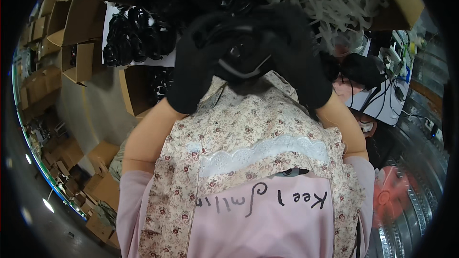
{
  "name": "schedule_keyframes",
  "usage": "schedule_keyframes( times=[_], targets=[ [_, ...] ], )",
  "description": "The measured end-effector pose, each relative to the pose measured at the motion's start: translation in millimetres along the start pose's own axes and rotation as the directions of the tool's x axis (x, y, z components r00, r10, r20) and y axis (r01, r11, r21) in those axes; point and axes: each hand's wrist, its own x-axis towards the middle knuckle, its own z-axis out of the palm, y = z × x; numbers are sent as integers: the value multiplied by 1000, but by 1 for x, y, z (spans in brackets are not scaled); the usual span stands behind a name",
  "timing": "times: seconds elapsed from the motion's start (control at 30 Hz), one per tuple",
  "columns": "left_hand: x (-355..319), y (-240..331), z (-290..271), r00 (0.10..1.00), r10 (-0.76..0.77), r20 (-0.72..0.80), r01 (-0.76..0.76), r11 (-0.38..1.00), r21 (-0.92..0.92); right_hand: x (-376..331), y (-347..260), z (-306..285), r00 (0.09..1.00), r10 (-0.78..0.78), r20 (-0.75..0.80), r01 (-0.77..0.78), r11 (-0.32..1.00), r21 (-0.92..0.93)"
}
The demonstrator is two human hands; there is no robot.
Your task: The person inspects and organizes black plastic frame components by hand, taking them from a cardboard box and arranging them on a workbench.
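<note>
Right beyond the floral apron [244,124], it's the left hand [191,67] and the right hand [301,52], both black-gloved, gripping one glossy black part [239,53] between them — finger detail lost in the dark; past the right hand, pale strips [330,0] lie tangled in a heap; off to the left, more black parts [138,36] crowd a white table [109,13]; farther out — open cartons [83,21].
</note>
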Motion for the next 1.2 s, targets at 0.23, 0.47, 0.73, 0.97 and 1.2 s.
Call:
schedule_keyframes(
  times=[0.23, 0.47, 0.73, 0.97, 1.2],
  targets=[
    [-1, -14, 8, 975, -178, 133, 218, 878, -426, 7, 28, -9, 941, 338, 15, -314, 855, 413],
    [2, -16, -23, 707, -456, 541, 664, 693, -283, 2, -17, -11, 842, 452, 295, -502, 857, 116],
    [-27, -35, -17, 859, -238, 453, 154, 965, 214, -10, 5, -3, 860, 412, 303, -448, 892, 57],
    [8, -6, -11, 793, -451, 410, 563, 799, -211, 4, 7, -2, 888, 394, 235, -454, 829, 326],
    [2, 6, -12, 960, -119, 253, 135, 990, -47, 11, 23, -33, 907, 398, 139, -408, 744, 529]
  ],
)
